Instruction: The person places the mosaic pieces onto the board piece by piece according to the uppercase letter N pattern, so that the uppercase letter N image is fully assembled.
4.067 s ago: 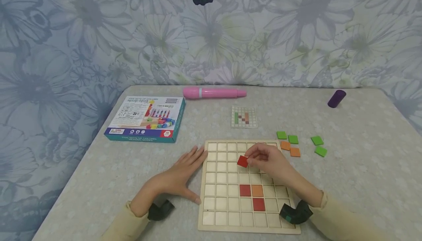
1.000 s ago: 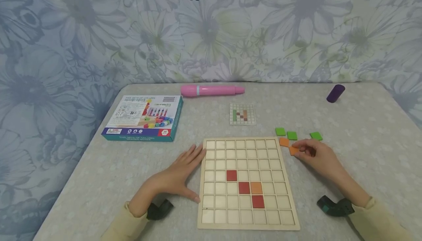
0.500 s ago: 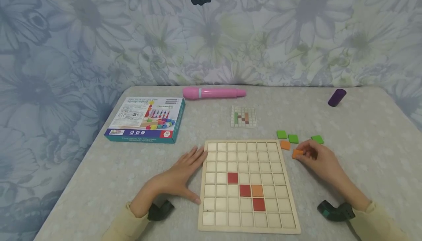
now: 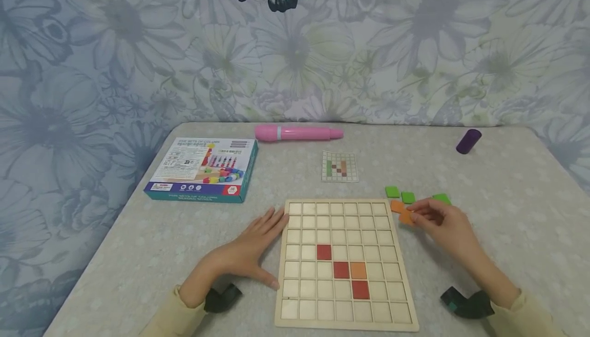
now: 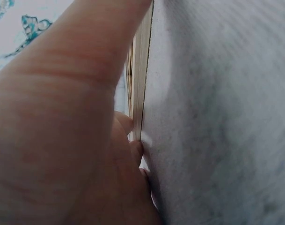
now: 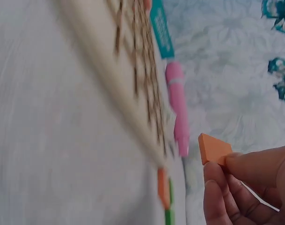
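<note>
My right hand (image 4: 444,224) pinches an orange square tile (image 4: 406,217) between thumb and fingers, just right of the wooden grid board (image 4: 306,323). In the right wrist view the pinched tile (image 6: 214,149) is held up off the table. My left hand (image 4: 246,247) lies with fingers spread, its fingertips and thumb touching the board's left edge. Three red tiles, the middle one (image 4: 341,270) beside an orange tile (image 4: 358,270), sit in the board's cells. Another orange tile (image 4: 397,206) lies at the board's upper right corner.
Green tiles (image 4: 407,197) lie behind the right hand. A small pattern card (image 4: 339,166) lies beyond the board. Farther back are a pink pen-shaped tube (image 4: 299,133), a purple cylinder (image 4: 468,141) and, at left, a flat box (image 4: 203,170).
A red tile held earlier now sits in the board. The right hand has moved right to the loose tiles, picked up an orange one and shifted slightly left with it. The left hand stays put.
</note>
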A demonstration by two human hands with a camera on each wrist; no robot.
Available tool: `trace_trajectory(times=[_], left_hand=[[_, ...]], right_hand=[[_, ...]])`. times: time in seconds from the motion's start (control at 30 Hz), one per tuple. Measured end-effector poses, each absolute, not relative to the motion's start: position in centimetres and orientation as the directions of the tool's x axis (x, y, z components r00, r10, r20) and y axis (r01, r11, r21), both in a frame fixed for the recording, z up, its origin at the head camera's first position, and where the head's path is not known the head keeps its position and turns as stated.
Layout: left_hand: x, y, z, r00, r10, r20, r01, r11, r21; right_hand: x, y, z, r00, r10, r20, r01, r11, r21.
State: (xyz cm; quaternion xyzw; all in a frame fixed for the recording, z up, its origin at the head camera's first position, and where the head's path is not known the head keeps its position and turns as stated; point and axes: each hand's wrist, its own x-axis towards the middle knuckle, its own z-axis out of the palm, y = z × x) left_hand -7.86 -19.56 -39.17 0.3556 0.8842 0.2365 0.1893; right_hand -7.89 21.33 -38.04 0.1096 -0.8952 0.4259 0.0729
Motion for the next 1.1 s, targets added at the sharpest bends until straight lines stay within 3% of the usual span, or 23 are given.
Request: trace_trajectory(times=[0.2, 0.3, 0.53, 1.1], left_hand=[[-7.9, -19.5, -39.4, -0.675, 0.716, -0.177, 0.534, 0.640, 0.553], [-7.9, -19.5, -39.5, -0.678, 0.715, -0.173, 0.533, 0.639, 0.554], [-7.8, -19.5, -39.6, -0.675, 0.716, -0.176, 0.535, 0.640, 0.552], [-7.8, -19.5, -39.0, -0.677, 0.718, -0.160, 0.542, 0.634, 0.551]], right_hand=[[-7.1, 18.2, -37.0, -0.966, -0.238, 0.100, -0.187, 0.382, -0.905], [-6.9, 16.7, -37.3, -0.957, -0.288, 0.015, -0.115, 0.332, -0.936], [-6.6, 15.3, -38.7, -0.944, -0.323, -0.063, -0.056, 0.344, -0.937], [-6.6, 15.0, -39.5, -0.940, -0.338, -0.044, -0.100, 0.395, -0.913]])
